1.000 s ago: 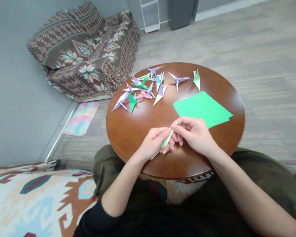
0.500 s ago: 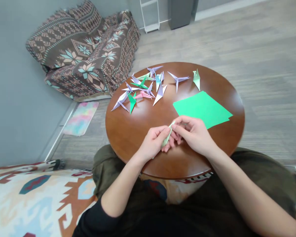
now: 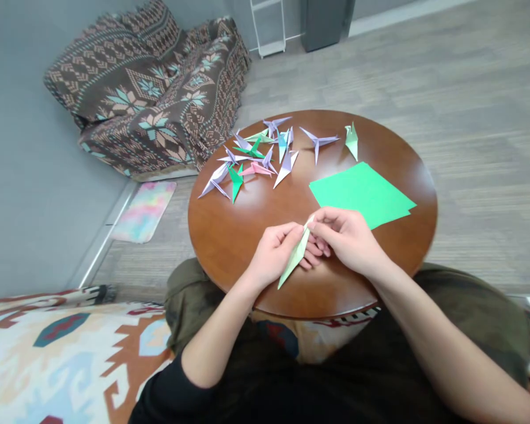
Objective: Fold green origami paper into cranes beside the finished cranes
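Over the near half of a round brown wooden table (image 3: 229,235), both my hands hold one pale green folded paper piece (image 3: 295,260), long and pointed. My left hand (image 3: 276,253) grips its middle from the left. My right hand (image 3: 347,238) pinches its upper tip between thumb and fingers. The lower point of the paper sticks out toward me, below my left hand. Bright green paper sheets (image 3: 364,193) lie flat just behind my right hand.
Several folded paper cranes (image 3: 256,159) in purple, green, pink and blue lie at the table's far left. A pale green folded piece (image 3: 352,140) sits at the far edge. A patterned brown sofa (image 3: 150,88) stands beyond, and a patterned rug (image 3: 48,353) lies at left.
The folded paper has swung out in my hands, so its lower point now shows longer below my left hand. Both hands stay together at the same spot.
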`<state>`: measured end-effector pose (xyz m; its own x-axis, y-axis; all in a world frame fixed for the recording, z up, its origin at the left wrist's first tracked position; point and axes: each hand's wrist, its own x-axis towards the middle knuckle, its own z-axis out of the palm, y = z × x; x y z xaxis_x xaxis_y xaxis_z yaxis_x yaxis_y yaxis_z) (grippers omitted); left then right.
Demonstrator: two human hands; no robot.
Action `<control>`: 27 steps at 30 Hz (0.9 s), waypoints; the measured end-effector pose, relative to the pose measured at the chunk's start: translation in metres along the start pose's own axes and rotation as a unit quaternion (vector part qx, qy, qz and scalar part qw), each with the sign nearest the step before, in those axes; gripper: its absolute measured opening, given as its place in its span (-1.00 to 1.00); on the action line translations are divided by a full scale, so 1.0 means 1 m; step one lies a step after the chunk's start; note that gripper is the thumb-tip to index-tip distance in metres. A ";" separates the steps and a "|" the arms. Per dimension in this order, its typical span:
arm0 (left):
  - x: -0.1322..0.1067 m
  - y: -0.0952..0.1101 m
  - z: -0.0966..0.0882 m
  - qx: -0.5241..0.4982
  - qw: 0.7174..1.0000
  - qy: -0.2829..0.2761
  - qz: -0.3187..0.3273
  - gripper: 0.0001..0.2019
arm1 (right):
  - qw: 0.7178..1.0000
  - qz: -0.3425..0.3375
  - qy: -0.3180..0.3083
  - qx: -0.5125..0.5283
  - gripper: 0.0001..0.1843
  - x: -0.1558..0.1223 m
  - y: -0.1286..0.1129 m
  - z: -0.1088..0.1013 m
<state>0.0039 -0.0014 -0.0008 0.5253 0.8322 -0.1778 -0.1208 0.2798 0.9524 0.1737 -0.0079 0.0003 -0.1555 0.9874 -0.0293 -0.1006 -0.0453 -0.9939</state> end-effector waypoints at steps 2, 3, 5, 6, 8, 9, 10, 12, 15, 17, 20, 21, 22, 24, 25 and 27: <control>0.000 0.000 0.000 0.000 1.000 0.003 0.000 -0.54 | 1.000 0.004 -0.004 0.010 -0.80 0.001 0.001 0.000; 0.000 0.000 0.000 0.001 1.000 0.008 -0.001 -0.55 | 1.000 0.005 -0.005 0.013 -0.79 0.001 0.002 0.000; 0.001 -0.001 0.000 0.008 1.000 0.020 -0.004 -0.55 | 1.000 0.007 -0.004 0.014 -0.79 0.001 0.002 0.000; 0.001 -0.001 0.000 0.012 1.000 0.026 -0.005 -0.55 | 1.000 0.009 -0.003 0.013 -0.80 0.001 0.002 0.000; 0.001 -0.002 0.001 0.023 0.999 0.034 -0.004 -0.54 | 1.000 0.011 0.000 0.012 -0.81 0.001 0.003 0.000; 0.001 -0.002 0.002 0.028 0.999 0.038 0.000 -0.55 | 1.000 0.012 0.003 0.012 -0.80 0.001 0.003 0.001; 0.000 -0.002 0.002 0.034 0.998 0.043 0.005 -0.55 | 1.000 0.011 0.005 0.012 -0.80 0.001 0.003 0.001; 0.000 -0.001 0.003 0.049 0.997 0.052 0.017 -0.56 | 1.000 0.012 0.006 0.012 -0.79 0.000 0.002 0.001; -0.001 0.000 0.004 0.074 0.996 0.047 0.034 -0.57 | 1.000 0.016 0.001 0.009 -0.75 0.000 0.001 0.001; -0.002 0.001 0.004 0.083 0.995 0.032 0.042 -0.56 | 1.000 0.020 -0.002 0.007 -0.71 0.000 0.000 0.002; -0.002 -0.001 0.004 0.080 0.995 0.025 0.050 -0.55 | 1.000 0.016 0.002 0.012 -0.68 -0.001 -0.003 0.003; -0.002 -0.001 0.004 0.076 0.995 0.031 0.052 -0.56 | 1.000 0.012 0.008 0.013 -0.68 -0.001 -0.003 0.004; -0.002 -0.002 0.004 0.070 0.995 0.040 0.054 -0.58 | 1.000 0.008 0.015 0.013 -0.67 -0.001 -0.004 0.004; -0.001 -0.003 0.005 0.059 0.995 0.062 0.054 -0.63 | 1.000 0.001 0.028 0.013 -0.66 -0.001 -0.004 0.004; -0.001 -0.003 0.005 0.056 0.994 0.071 0.053 -0.64 | 0.999 0.000 0.031 0.013 -0.65 -0.001 -0.004 0.004; -0.001 -0.004 0.005 0.052 0.994 0.081 0.052 -0.64 | 0.999 0.003 0.035 0.012 -0.64 -0.001 -0.003 0.004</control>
<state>0.0079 -0.0061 -0.0035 0.3714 0.9224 -0.1056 -0.0750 0.1432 0.9868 0.1705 -0.0092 0.0039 -0.0861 0.9954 -0.0429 -0.1236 -0.0534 -0.9909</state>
